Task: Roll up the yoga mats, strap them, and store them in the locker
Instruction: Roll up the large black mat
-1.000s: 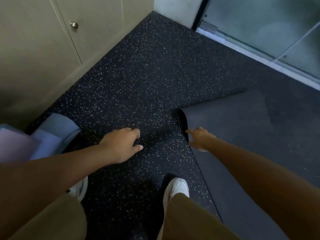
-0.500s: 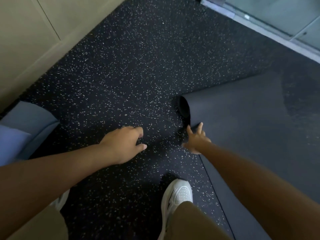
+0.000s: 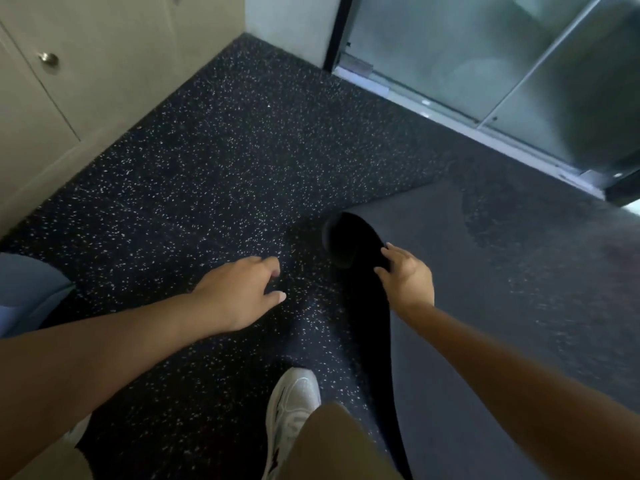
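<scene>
Beside the beige locker (image 3: 52, 98) | our right hand (image 3: 407, 277) grips the dark grey rubber mat's curled edge (image 3: 360, 244) to roll it | left hand (image 3: 239, 292) loose, empty, reaching to help.

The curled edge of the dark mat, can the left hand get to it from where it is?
Probably yes. The left hand hovers open over bare speckled floor, with nothing between it and the dark mat. The right hand already grips the curled edge.

Both forearms are seen bare; no sleeves, watch or rings are visible. Khaki trousers (image 3: 332, 445) are worn, seen at the lower centre and lower left. A white sneaker (image 3: 292, 407) with a dark red side marking is noted at the bottom centre.
</scene>
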`<state>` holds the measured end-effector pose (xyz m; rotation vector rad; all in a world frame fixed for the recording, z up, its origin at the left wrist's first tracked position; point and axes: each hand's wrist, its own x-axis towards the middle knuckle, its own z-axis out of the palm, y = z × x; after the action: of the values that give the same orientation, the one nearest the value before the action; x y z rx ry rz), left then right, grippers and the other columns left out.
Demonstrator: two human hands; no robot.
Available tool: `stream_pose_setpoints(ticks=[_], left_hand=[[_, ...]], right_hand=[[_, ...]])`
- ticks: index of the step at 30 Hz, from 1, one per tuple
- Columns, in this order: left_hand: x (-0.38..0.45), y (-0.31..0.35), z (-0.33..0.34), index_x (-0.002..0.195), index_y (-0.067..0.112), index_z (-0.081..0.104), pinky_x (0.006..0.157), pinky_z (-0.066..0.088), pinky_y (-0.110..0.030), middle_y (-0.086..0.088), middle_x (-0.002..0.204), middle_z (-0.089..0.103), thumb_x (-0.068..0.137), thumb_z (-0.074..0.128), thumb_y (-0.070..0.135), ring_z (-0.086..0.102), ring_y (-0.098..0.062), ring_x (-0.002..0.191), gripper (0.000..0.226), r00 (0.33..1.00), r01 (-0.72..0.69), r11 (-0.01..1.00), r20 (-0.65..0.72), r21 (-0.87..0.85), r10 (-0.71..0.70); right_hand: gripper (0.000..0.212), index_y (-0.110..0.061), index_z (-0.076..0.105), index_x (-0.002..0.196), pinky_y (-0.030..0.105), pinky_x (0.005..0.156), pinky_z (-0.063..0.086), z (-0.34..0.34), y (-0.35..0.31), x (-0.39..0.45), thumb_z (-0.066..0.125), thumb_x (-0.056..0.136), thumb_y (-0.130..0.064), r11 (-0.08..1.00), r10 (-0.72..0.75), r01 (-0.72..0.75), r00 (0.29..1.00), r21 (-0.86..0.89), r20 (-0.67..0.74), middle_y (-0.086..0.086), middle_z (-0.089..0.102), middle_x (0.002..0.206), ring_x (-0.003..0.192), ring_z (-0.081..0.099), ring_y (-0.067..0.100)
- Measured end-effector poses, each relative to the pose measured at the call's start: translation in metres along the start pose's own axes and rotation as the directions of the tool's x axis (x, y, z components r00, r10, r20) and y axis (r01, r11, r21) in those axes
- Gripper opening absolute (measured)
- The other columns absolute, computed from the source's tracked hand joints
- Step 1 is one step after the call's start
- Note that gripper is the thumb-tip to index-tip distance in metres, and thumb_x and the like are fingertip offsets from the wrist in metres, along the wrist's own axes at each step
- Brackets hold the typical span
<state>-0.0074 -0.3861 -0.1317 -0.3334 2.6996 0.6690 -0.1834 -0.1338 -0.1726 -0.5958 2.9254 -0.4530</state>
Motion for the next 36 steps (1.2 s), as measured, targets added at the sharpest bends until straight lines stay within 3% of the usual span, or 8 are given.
stream_pose_setpoints(ticks=[5, 15, 24, 29, 31, 33, 35, 36], left_hand=[[-0.011, 0.073, -0.038, 0.132, 0.031, 0.053, 0.091, 0.055, -0.043, 0.01, 0.125, 0.058, 0.098, 0.058, 0.051, 0.061, -0.014, 0.107, 0.04, 0.991, -0.088, 0.995, -0.11, -0.057, 0.081], [-0.071, 0.213, -0.109, 0.145, 0.027, 0.053, 0.104, 0.048, -0.037, 0.016, 0.146, 0.047, 0.096, 0.068, 0.042, 0.054, -0.011, 0.124, 0.054, 0.875, -0.403, 0.897, -0.362, -0.18, 0.321], [-0.167, 0.301, -0.13, 0.158, 0.028, 0.033, 0.124, 0.025, -0.037, 0.019, 0.164, 0.02, 0.091, 0.067, 0.057, 0.006, -0.002, 0.152, 0.081, 0.69, -0.592, 0.787, -0.396, 0.174, 0.606], [-0.216, 0.339, -0.15, 0.159, 0.032, 0.026, 0.125, 0.023, -0.041, 0.014, 0.166, 0.018, 0.086, 0.07, 0.059, 0.008, -0.012, 0.155, 0.089, 0.512, -0.636, 0.673, -0.446, 0.378, 0.734], [-0.233, 0.352, -0.163, 0.15, 0.03, 0.041, 0.124, 0.019, -0.041, 0.009, 0.158, 0.034, 0.081, 0.071, 0.066, 0.015, -0.018, 0.154, 0.083, 0.465, -0.62, 0.625, -0.419, 0.474, 0.78], [-0.249, 0.364, -0.176, 0.125, 0.025, 0.061, 0.121, 0.021, -0.039, 0.006, 0.132, 0.059, 0.076, 0.076, 0.065, 0.035, -0.023, 0.144, 0.065, 0.366, -0.605, 0.55, -0.412, 0.575, 0.834], [-0.263, 0.369, -0.191, 0.099, 0.021, 0.066, 0.107, 0.033, -0.037, 0.006, 0.101, 0.065, 0.075, 0.081, 0.055, 0.054, -0.023, 0.118, 0.044, 0.293, -0.641, 0.509, -0.43, 0.575, 0.854], [-0.271, 0.369, -0.199, 0.092, 0.02, 0.065, 0.097, 0.04, -0.036, 0.006, 0.091, 0.062, 0.078, 0.082, 0.05, 0.056, -0.02, 0.103, 0.037, 0.3, -0.681, 0.513, -0.44, 0.522, 0.846]], right_hand=[[0.038, -0.009, 0.071, 0.127, 0.031, 0.109, 0.045, -0.099, 0.024, -0.012, 0.055, 0.095, 0.001, 0.994, 0.101, -0.091, 0.975, 0.059, -0.197, 0.002, 0.065, 0.138, 0.126, 0.062, 0.025], [0.031, -0.023, 0.081, 0.108, 0.029, 0.1, 0.052, -0.278, 0.033, -0.072, 0.061, 0.093, -0.006, 0.986, 0.13, -0.093, 0.946, 0.137, -0.296, -0.002, 0.076, 0.115, 0.111, 0.07, 0.019], [0.039, -0.02, 0.082, 0.1, 0.021, 0.09, 0.053, -0.417, -0.008, -0.139, 0.057, 0.087, 0.007, 0.998, 0.01, 0.014, 0.936, 0.066, -0.353, -0.004, 0.078, 0.104, 0.095, 0.071, 0.014], [0.035, -0.023, 0.082, 0.085, 0.028, 0.085, 0.057, -0.477, -0.025, -0.181, 0.061, 0.082, 0.005, 0.995, -0.07, 0.088, 0.933, 0.037, -0.354, 0.0, 0.078, 0.086, 0.08, 0.072, 0.014], [0.036, -0.022, 0.082, 0.082, 0.029, 0.085, 0.057, -0.496, -0.033, -0.198, 0.06, 0.082, 0.007, 0.992, -0.096, 0.12, 0.934, 0.047, -0.344, 0.001, 0.078, 0.085, 0.078, 0.071, 0.014], [0.035, -0.016, 0.082, 0.083, 0.029, 0.084, 0.057, -0.512, -0.041, -0.214, 0.06, 0.082, 0.01, 0.987, -0.125, 0.149, 0.939, 0.052, -0.321, 0.004, 0.078, 0.086, 0.076, 0.069, 0.014], [0.035, -0.015, 0.082, 0.083, 0.033, 0.085, 0.058, -0.523, -0.045, -0.228, 0.059, 0.081, 0.012, 0.983, -0.143, 0.171, 0.939, 0.064, -0.313, 0.006, 0.078, 0.085, 0.076, 0.07, 0.018], [0.036, -0.015, 0.082, 0.083, 0.036, 0.086, 0.058, -0.526, -0.046, -0.233, 0.059, 0.082, 0.012, 0.98, -0.147, 0.181, 0.938, 0.081, -0.314, 0.007, 0.078, 0.085, 0.078, 0.072, 0.021]])
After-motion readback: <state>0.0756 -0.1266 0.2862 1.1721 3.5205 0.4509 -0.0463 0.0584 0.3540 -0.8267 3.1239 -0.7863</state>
